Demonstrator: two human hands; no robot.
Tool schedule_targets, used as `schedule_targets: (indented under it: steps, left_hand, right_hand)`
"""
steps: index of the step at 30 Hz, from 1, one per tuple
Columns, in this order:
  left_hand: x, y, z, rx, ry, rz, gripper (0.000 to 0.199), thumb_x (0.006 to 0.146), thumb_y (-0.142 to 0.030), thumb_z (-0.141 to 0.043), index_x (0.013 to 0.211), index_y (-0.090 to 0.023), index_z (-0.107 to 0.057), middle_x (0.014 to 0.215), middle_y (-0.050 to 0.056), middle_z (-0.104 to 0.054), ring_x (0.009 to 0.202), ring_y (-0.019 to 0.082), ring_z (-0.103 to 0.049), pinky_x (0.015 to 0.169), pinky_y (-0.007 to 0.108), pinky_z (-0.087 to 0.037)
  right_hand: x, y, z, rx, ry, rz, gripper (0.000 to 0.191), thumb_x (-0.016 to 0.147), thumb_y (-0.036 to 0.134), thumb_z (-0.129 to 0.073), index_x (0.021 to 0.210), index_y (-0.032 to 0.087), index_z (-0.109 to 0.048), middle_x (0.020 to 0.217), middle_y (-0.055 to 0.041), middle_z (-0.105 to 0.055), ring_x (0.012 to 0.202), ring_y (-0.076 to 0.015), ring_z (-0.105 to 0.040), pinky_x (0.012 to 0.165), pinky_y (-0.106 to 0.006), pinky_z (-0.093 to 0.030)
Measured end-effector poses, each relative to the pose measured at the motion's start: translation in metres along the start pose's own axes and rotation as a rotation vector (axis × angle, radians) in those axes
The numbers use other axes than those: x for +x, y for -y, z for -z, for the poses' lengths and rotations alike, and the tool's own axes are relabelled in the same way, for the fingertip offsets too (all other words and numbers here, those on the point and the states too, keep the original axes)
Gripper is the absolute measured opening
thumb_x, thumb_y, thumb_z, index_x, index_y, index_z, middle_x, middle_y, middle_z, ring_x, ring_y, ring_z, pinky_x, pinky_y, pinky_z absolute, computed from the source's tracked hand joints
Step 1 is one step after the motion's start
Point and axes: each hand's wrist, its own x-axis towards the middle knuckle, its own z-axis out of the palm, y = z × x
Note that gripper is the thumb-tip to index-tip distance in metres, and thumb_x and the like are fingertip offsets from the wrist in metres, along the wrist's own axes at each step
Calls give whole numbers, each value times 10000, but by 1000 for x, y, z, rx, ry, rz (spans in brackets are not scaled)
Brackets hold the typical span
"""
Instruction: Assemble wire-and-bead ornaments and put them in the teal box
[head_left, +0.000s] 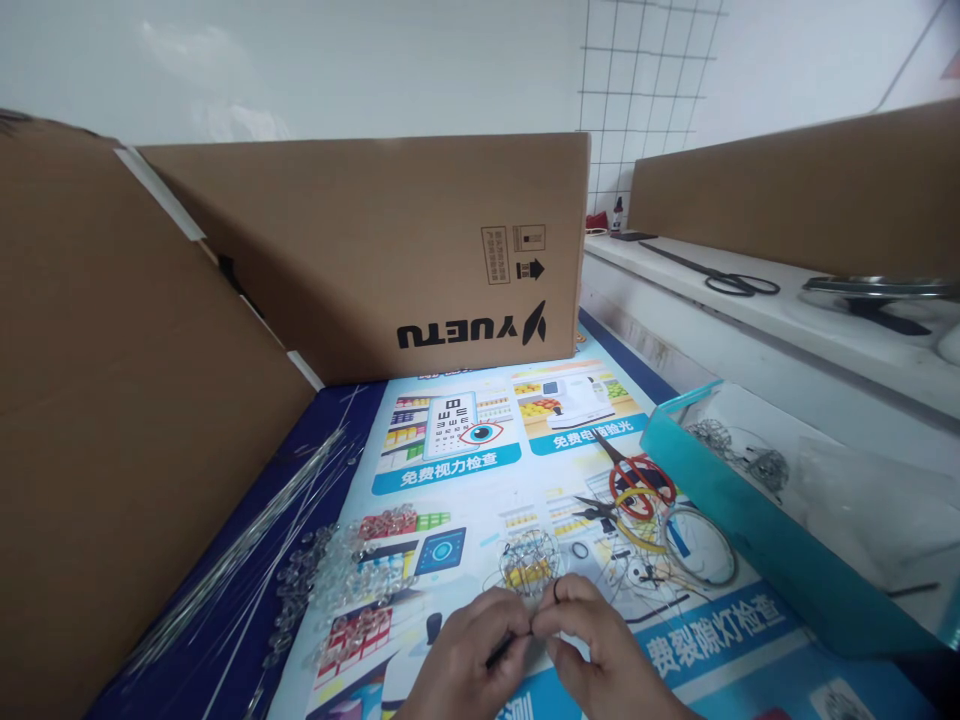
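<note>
My left hand [474,648] and my right hand [589,635] meet fingertip to fingertip low in the head view, both closed in a pinch. A dark, thin piece [499,650] shows under the left fingers; its kind is unclear. Whatever sits between the fingertips is too small to make out. Just beyond them is a round cage of bent wire [531,560]; I cannot tell whether the fingers touch it. The right hand wears a dark ring. Clear beads [345,570] lie heaped to the left, beside a bundle of straight thin wires [247,540].
Red-handled scissors [641,485], yellow-handled pliers [622,515] and a wire coil [701,545] lie at right. A teal box [750,530] holds wire balls and plastic bags. Cardboard panels [360,250] wall the left and back. Black scissors [739,284] rest on the ledge.
</note>
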Motion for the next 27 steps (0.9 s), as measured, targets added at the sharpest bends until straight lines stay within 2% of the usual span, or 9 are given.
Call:
schedule_targets:
  steps: [9, 13, 16, 20, 23, 27]
  left_hand:
    - [-2, -1, 0, 72, -16, 21, 154, 803, -59, -456, 824, -212, -464, 756, 13, -611, 693, 134, -592, 625, 225, -485]
    - [-3, 2, -2, 90, 1, 27, 147, 811, -65, -439, 807, -211, -453, 737, 10, -594, 676, 133, -578, 614, 227, -478]
    - [-3, 3, -2, 89, 14, 31, 146, 819, -68, -425, 789, -209, -449, 733, 11, -585, 680, 134, -573, 620, 228, -476]
    - [-3, 2, -1, 104, 21, 21, 135, 825, -80, -425, 789, -207, -453, 738, 19, -589, 682, 140, -575, 617, 231, -479]
    - [-3, 2, -1, 134, 13, 13, 144, 814, -71, -422, 780, -204, -462, 723, 22, -591, 667, 144, -578, 596, 232, -482]
    - [-4, 5, -1, 178, -10, 15, 150, 798, -66, -417, 774, -204, -471, 719, 23, -598, 661, 147, -587, 590, 238, -494]
  right_hand:
    - [0, 6, 0, -86, 8, 28, 214, 771, 95, -456, 857, 182, -631, 837, -54, -515, 847, -187, -544, 738, -290, -471]
    - [0, 12, 4, -260, -15, 61, 234, 773, 72, -447, 886, 187, -618, 852, -61, -529, 826, -190, -525, 718, -296, -462]
    - [1, 13, 6, -436, -56, 138, 213, 811, 70, -434, 869, 190, -601, 842, -61, -547, 799, -196, -495, 725, -324, -430]
    - [7, 12, 5, -626, 31, 244, 183, 842, 103, -464, 953, 193, -579, 901, -58, -586, 827, -211, -476, 766, -357, -384]
    - [14, 11, 4, -752, 128, 196, 177, 837, 144, -519, 995, 213, -560, 1010, -46, -588, 882, -221, -467, 810, -376, -348]
    - [21, 15, 4, -810, 212, 138, 87, 845, 182, -541, 914, 227, -568, 894, -16, -588, 837, -207, -458, 763, -358, -328]
